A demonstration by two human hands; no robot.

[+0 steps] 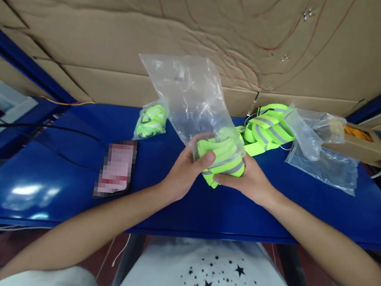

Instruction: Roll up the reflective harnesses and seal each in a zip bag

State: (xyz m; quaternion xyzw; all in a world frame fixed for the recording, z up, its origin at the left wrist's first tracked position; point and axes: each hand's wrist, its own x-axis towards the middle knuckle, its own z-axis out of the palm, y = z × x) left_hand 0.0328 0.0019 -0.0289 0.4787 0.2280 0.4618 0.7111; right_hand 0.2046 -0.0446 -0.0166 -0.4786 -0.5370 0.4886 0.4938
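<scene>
Head view: both hands meet over the glossy blue metal tabletop, clasped around a folded bundle of neon yellow-green strap with grey reflective stripes. The left hand wraps it from the left, thumb across the front; its fingers are hidden behind the bundle. The right hand cups it from below and the right, and most of its fingertips are also out of sight. The bundle sits in the mouth of a clear, crinkled plastic bag that stands up from the hands; how far the bundle is inside is hard to tell, since the film is nearly see-through.

Behind, near the cardboard wall, a small sealed bag of the same neon strap lies to the left, and a loose heap of neon strap lies to the right, partly covered by the held bag. Further right are flat empty clear bags and a brown cardboard box with orange contents too small to identify. A flat rectangular object, blurred out, lies left of the hands, with a black cable beyond it
</scene>
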